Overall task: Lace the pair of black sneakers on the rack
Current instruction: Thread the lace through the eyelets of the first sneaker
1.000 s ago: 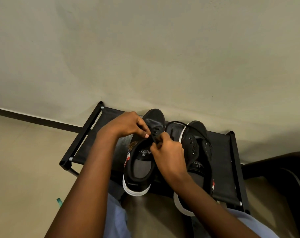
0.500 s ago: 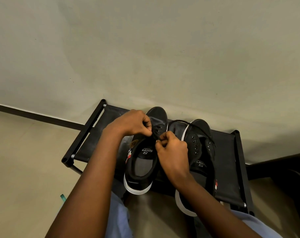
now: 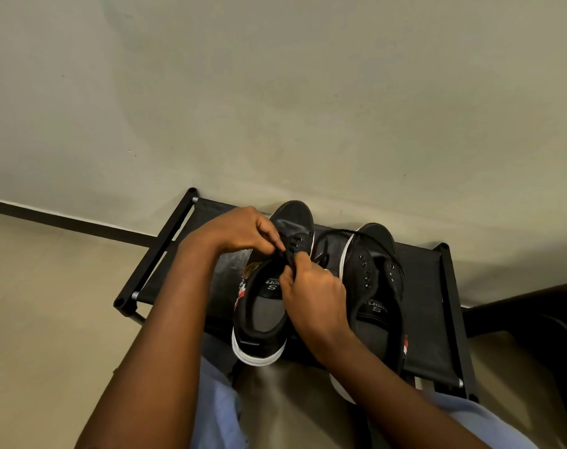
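Hands [image 3: 275, 254] higher — left sneaker [image 3: 275, 286] half-laced

Two black sneakers sit side by side on the rack [image 3: 428, 286], a black fabric shelf on a black frame set against the wall, toes pointing to the far side, heels near. The left sneaker [image 3: 269, 306] shows a white sole edge at the heel, a grey insole with a printed logo, and a red-and-white patch on its left flank; its far eyelets are visible. The right sneaker [image 3: 376, 286] lies with its tongue area open, its eyelets empty, its heel overhanging the rack's near edge. A black lace [image 3: 337, 233] arcs from the left sneaker across the right one's toe.
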